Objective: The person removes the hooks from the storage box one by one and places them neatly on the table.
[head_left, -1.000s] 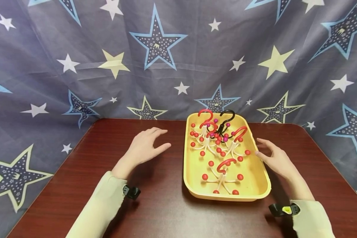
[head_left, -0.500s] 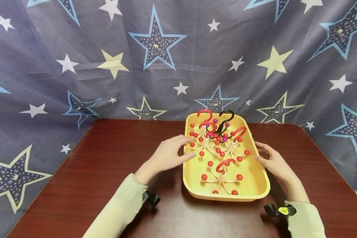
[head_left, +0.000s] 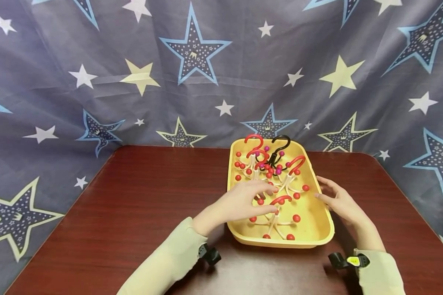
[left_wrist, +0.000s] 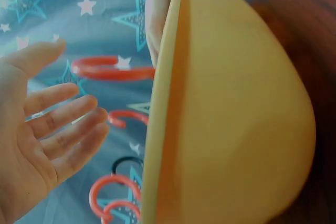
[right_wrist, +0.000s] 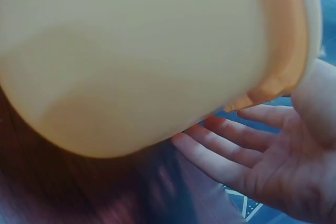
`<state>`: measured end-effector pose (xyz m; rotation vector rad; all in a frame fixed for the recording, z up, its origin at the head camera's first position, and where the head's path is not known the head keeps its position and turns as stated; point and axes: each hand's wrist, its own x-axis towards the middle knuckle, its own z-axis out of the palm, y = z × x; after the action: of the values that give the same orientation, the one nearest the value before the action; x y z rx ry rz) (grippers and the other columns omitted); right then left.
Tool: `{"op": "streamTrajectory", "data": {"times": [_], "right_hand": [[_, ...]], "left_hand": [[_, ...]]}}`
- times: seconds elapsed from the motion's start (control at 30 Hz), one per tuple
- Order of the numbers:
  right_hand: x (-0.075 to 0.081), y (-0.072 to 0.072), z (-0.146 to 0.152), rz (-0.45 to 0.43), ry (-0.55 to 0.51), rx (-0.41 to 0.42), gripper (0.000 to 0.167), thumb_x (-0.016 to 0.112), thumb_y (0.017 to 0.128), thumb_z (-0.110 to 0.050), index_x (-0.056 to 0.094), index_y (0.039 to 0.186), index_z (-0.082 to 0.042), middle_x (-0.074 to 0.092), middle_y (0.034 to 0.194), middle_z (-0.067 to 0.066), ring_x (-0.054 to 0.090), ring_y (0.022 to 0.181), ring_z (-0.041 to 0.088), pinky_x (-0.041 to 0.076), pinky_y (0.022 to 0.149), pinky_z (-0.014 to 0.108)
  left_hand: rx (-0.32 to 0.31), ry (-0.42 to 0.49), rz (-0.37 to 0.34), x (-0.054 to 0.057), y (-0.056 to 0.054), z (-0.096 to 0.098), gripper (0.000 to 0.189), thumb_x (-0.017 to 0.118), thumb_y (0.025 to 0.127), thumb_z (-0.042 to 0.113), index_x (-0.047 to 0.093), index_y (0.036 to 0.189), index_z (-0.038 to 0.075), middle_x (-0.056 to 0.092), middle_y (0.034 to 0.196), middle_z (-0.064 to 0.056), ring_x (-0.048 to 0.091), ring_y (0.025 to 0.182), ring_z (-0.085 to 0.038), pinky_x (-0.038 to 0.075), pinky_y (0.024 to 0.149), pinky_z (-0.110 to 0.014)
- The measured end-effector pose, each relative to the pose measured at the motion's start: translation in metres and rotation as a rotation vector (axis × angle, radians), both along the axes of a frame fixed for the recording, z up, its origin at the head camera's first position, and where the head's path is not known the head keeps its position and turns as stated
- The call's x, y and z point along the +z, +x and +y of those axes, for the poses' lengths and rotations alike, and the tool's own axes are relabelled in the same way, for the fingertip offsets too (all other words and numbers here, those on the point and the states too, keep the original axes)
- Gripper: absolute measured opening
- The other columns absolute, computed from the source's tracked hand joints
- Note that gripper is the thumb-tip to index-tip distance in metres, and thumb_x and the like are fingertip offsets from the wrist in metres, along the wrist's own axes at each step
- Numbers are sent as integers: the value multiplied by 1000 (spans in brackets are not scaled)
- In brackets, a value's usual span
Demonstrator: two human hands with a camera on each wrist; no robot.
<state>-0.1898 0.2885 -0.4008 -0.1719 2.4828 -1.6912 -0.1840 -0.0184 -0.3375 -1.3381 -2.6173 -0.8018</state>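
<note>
A yellow plastic tray (head_left: 311,229) holds several multi-arm hanger hooks. My left hand (head_left: 240,201) hovers over the tray's left side, thumb and fingers spread beside the red hook of the front hanger (head_left: 285,198); a gap separates hand and hook in the left wrist view. This hanger has white arms tipped with red balls. Farther back stand more red-topped hangers (head_left: 256,174) and a black one (head_left: 274,159) with purple balls. At the right rim is my right hand (head_left: 345,203), its thumb over the edge and its straight fingers (right_wrist: 215,156) against the outer wall.
The tray stands on a dark red-brown wooden table (head_left: 162,184), right of the middle. Behind the table hangs a grey-blue star-patterned cloth (head_left: 221,53). Black wrist straps (head_left: 209,254) sit on both sleeves.
My left hand has moved right from above the table, across the tray's left rim, to the front hanger. The right hand has shifted slightly left against the rim. Tray and hangers stay put.
</note>
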Motion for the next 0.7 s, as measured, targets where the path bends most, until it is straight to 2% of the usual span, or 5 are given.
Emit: {"op": "streamTrajectory", "data": {"times": [0.17,0.4,0.6,0.7], "right_hand": [[0,0,1,-23,-27,10,64,53,91,-14,18,143,-1,39,123,31,60,80,10,53,64,30],[-3,2,4,-80,-69,44,65,50,92,-15,12,144,-4,35,125,32,61,85,13,54,68,34],[-3,2,4,-88,-80,64,66,50,92,-15,11,145,-6,34,127,34,61,88,14,53,69,37],[-4,2,5,-84,-77,65,66,50,92,-15,11,145,-6,34,127,34,60,89,13,53,69,37]], "left_hand": [[-15,-9,28,0,4,10,32,59,86,33,62,114,17,63,108,6,57,101,-5,43,87,-19],[-34,8,12,-4,5,20,29,57,88,35,62,113,20,64,106,9,58,92,0,43,79,-13],[6,31,42,-5,6,25,23,59,88,25,64,109,19,65,98,10,56,83,1,42,73,-11],[41,49,19,-4,6,25,22,59,88,26,65,108,19,66,97,10,57,84,3,43,74,-11]]}}
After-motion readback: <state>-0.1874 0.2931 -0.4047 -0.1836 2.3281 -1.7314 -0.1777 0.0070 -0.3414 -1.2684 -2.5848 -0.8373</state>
